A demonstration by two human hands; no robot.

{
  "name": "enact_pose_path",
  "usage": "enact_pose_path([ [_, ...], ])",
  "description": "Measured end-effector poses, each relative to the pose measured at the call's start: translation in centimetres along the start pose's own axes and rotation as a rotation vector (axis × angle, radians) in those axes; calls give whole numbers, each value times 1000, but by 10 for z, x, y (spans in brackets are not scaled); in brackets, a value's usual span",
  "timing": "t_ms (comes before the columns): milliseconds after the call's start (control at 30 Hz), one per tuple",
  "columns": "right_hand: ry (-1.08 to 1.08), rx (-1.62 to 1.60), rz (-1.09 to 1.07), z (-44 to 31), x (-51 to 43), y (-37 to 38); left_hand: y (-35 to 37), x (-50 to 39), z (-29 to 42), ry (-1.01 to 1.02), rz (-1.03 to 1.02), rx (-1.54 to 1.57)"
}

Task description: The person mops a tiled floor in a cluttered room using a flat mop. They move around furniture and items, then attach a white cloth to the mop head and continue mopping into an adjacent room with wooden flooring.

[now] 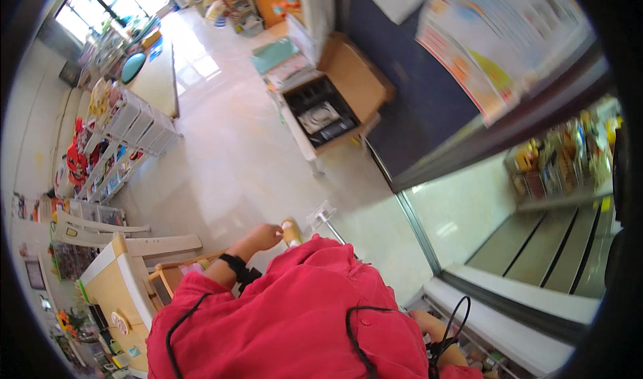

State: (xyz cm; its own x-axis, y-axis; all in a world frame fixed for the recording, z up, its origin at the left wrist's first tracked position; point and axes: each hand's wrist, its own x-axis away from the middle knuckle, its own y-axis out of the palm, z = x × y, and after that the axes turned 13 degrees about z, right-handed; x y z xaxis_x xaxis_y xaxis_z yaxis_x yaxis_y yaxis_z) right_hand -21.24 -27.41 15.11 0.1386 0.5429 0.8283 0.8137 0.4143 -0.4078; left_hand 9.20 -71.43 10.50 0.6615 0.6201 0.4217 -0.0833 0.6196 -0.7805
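My left hand point(266, 236) hangs beside my body with its fingers loosely curled and slightly apart. Nothing shows in it, and a black strap point(241, 270) circles the wrist. Just beyond the fingertips, a tan shoe point(291, 232) is visible on the floor. My right hand point(423, 321) is mostly hidden behind the red shirt point(301, 318), so its fingers and anything in them cannot be made out. A metal rod point(335, 232) with a clear flat end point(320, 215) extends from behind the shirt over the floor.
An open cardboard box point(351, 85) with dark contents rests on a wheeled stand ahead. To the right are a door-frame track point(419, 233) and a dark board point(402, 92) with papers. White shelving point(133, 123), a wooden table point(118, 298) and a chair point(163, 273) occupy the left.
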Motion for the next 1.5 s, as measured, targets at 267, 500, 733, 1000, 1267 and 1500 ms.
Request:
enact_pose_path([
  [267,-48,16,-83,-295,-195,-114,-121,17,-184,-355,163,115],
  [500,21,-244,-127,-464,-338,-182,-230,-58,-300,-459,311,243],
  [733,146,-795,-216,-677,-497,-283,-352,-157,-438,-590,423,221],
  [1000,127,-1453,-568,-867,-610,-417,-479,-236,-536,-832,328,329],
  [1267,305,-1676,-303,-938,-728,-521,-622,-488,-660,-670,102,58],
  [1500,269,-1584,114,-943,-756,-602,-808,-792,-602,-118,200,-220],
])
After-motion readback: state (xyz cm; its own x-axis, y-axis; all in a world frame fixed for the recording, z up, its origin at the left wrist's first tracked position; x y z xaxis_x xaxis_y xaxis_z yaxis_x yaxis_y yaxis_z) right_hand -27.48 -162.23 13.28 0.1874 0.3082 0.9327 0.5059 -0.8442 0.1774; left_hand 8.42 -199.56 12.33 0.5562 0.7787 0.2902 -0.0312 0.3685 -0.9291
